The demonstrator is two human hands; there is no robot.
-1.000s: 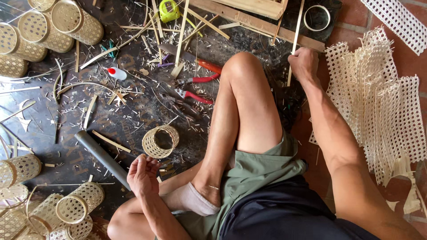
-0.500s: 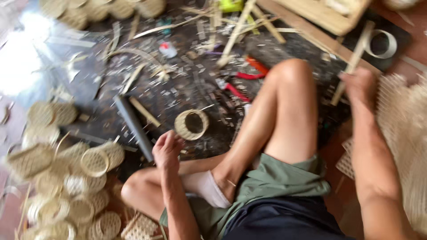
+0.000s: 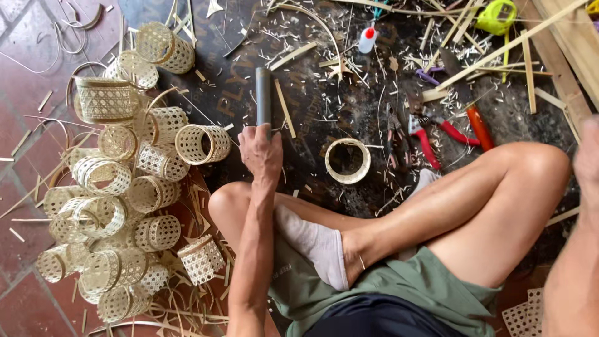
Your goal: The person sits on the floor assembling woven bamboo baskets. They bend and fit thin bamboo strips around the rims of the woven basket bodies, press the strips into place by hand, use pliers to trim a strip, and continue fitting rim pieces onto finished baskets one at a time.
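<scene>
Your left hand (image 3: pixel 261 151) rests at the near end of the dark grey cylindrical tube (image 3: pixel 263 95) lying on the black work mat (image 3: pixel 324 106). The fingers curl over that end, yet from above you cannot tell whether the grip is really closed around the tube or only laid on it. The tube runs straight away from the hand, its far end pointing toward the top of the mat.

If you mean to lift it, wrap the fingers fully under the near end first and keep the wrist in line with its length, so it does not roll off across the bamboo shavings scattered around it. A thin bamboo splint (image 3: pixel 285 107) lies just beside the tube on its right, so take care not to drag it along.

The round woven bamboo ring (image 3: pixel 347 160) sits on the mat to the right of your left hand, near but not touching, in front of your crossed legs. Beyond it lie the red-handled pliers (image 3: pixel 419 131) and a red-handled knife (image 3: pixel 473 112).

Your right hand (image 3: pixel 588 156) shows only at the right edge of the view, and whether its grip is apart or together cannot be made out.

To your left, a pile of small open-weave bamboo baskets (image 3: pixel 125 193) covers the red tiled floor (image 3: pixel 25 106), well clear of the tube.
</scene>
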